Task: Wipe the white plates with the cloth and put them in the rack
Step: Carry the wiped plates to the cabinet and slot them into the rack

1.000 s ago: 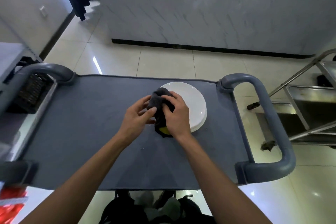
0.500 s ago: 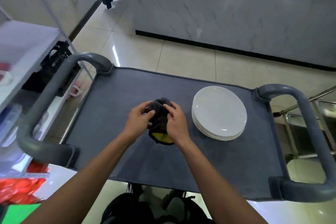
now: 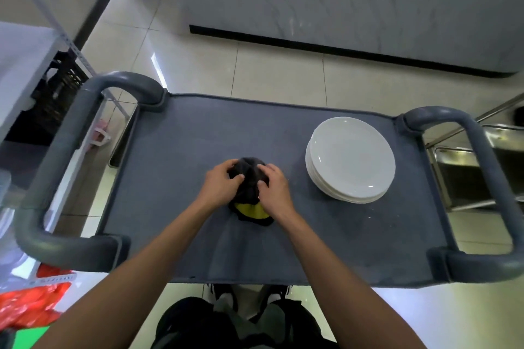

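Both the left hand (image 3: 219, 185) and right hand (image 3: 274, 187) still clutch the bunched dark cloth with yellow lining (image 3: 249, 193); the stack of round white plates (image 3: 350, 160) (unwiped, apparently) now sits clear to the right hand's right on the grey counter (image 3: 170, 178); wiping hasn't begun.

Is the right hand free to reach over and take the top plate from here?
Probably not yet: the right hand and left hand both grip the cloth. The path to the plates looks clear, so letting go would free it.
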`<state>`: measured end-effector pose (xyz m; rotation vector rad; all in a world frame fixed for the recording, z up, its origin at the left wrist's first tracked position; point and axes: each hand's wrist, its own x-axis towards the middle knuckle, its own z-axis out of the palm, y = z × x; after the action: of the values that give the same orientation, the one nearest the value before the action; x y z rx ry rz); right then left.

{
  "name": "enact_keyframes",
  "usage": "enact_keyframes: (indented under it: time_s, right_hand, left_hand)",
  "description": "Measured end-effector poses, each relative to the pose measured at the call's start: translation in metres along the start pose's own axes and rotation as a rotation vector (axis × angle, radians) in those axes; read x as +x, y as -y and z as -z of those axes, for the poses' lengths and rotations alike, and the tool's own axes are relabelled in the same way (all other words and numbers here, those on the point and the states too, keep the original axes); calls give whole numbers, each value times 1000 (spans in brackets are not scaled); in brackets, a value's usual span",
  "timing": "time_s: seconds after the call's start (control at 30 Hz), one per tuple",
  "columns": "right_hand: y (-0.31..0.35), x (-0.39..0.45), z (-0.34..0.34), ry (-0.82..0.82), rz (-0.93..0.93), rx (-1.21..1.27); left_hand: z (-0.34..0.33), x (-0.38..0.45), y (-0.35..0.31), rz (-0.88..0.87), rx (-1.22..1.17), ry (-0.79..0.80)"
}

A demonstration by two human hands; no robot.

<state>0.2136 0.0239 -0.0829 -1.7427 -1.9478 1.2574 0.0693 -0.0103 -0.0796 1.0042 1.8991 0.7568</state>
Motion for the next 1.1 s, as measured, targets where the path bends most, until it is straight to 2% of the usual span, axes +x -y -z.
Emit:
enact_keyframes:
  time_s: [0.13,0.33,0.5,0.63,0.83,1.0,1.1]
  right_hand:
    - [0,2,6,16,-4,-42]
    - [8,-3,26,-53,45,-93]
    - [17,-15,50,-160,130,-57]
    - [20,-30,76,-317,159,79]
    - [-10,-41,128,-523,40,66]
    - [-46,-39,163,-608,-110,-74]
    - [-65,-35,183,-592,-236,-66]
  left_hand:
    - [4,3,1,-33,111,5]
    - [7,6,-16,-122,161,17]
    - [4,5,-39,-223,115,59]
    - [-4,8,-62,-242,54,113]
    - [-38,11,-101,-228,-77,194]
    - [-69,20,-122,-116,-116,236]
    - [-84,31,-133,-67,-112,240]
